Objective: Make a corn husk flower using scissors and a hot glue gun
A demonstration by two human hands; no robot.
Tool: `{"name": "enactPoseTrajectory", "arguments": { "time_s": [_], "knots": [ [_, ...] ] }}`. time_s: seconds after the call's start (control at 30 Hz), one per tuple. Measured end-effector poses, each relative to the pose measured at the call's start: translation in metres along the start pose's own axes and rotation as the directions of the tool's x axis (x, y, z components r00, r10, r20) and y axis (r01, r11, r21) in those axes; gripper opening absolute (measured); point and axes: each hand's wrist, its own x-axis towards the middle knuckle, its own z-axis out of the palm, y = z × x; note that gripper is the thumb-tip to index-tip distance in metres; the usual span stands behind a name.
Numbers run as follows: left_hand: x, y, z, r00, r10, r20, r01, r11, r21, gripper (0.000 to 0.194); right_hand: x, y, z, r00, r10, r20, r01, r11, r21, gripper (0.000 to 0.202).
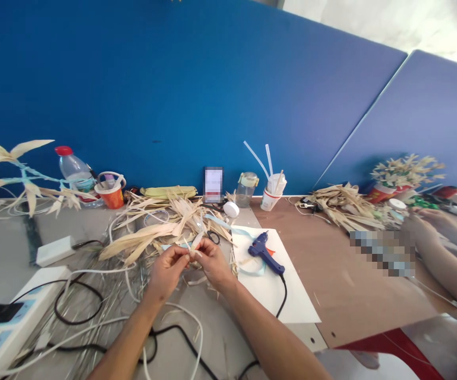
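At the middle of the table, my left hand (169, 266) and my right hand (213, 263) meet, fingertips pinched together. Between them is a small pale piece of corn husk (197, 240), its narrow tips pointing upward; its lower end is hidden by the fingers. Just beyond lies a loose heap of dried corn husks (152, 232). To the right of my right hand, a blue hot glue gun (266, 253) rests on a white sheet (291, 301), with a pale blue ribbon (254, 273) curling beside it.
Left of my arms are a white power strip (34, 301), tangled cables and thin wires. Along the blue partition stand a bottle (75, 171), an orange cup (111, 195), a phone (213, 184), a jar (246, 190) and a paper cup (271, 198). Another person's arms (438, 253) reach in at right.
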Motion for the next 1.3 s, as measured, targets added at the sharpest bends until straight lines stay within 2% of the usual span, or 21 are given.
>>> {"name": "enactPoseTrajectory", "arguments": {
  "time_s": [0.27, 0.37, 0.47, 0.53, 0.6, 0.8, 1.07, 1.13, 1.23, 1.3],
  "knots": [
    [-0.008, 0.004, 0.004, 0.998, 0.032, 0.055, -0.029, 0.998, -0.056, 0.008, -0.001, -0.003, 0.002, 0.999, -0.021, -0.043, 0.021, 1.0, 0.0, 0.03],
    [-0.004, 0.001, 0.001, 0.998, -0.007, 0.066, 0.012, 0.997, -0.071, 0.012, -0.001, 0.0, 0.002, 1.0, 0.006, -0.004, -0.006, 0.999, 0.037, 0.03],
    [0.001, 0.0, -0.001, 0.995, -0.035, 0.094, 0.048, 0.988, -0.147, 0.017, 0.001, 0.002, 0.0, 0.995, 0.039, 0.091, -0.049, 0.992, 0.114, 0.028],
    [0.003, 0.0, -0.002, 0.996, -0.039, 0.076, 0.053, 0.981, -0.188, 0.018, 0.001, -0.001, -0.003, 0.988, 0.059, 0.141, -0.081, 0.984, 0.159, 0.027],
    [0.005, 0.001, -0.003, 0.998, -0.039, 0.05, 0.048, 0.981, -0.187, 0.019, 0.0, -0.006, -0.006, 0.987, 0.071, 0.143, -0.095, 0.981, 0.169, 0.028],
    [0.007, -0.002, -0.002, 0.999, 0.011, 0.044, -0.011, 1.0, -0.007, 0.018, -0.002, -0.021, -0.009, 0.994, 0.032, 0.103, -0.045, 0.991, 0.129, 0.034],
    [0.008, -0.011, -0.007, 0.994, 0.083, 0.078, -0.099, 0.968, 0.23, 0.012, 0.001, -0.013, -0.008, 0.994, 0.083, -0.067, -0.085, 0.996, -0.026, 0.025],
    [0.008, -0.012, -0.008, 0.99, 0.101, 0.096, -0.122, 0.958, 0.258, 0.011, 0.001, -0.013, -0.009, 0.987, 0.153, -0.053, -0.151, 0.988, 0.041, 0.023],
    [0.008, -0.012, -0.008, 0.984, 0.131, 0.12, -0.159, 0.95, 0.268, 0.011, 0.001, -0.016, -0.012, 0.955, 0.292, 0.041, -0.295, 0.933, 0.205, 0.021],
    [0.008, -0.013, -0.008, 0.98, 0.146, 0.133, -0.178, 0.944, 0.277, 0.01, 0.001, -0.015, -0.014, 0.94, 0.334, 0.071, -0.34, 0.897, 0.283, 0.02]
  ]
}}
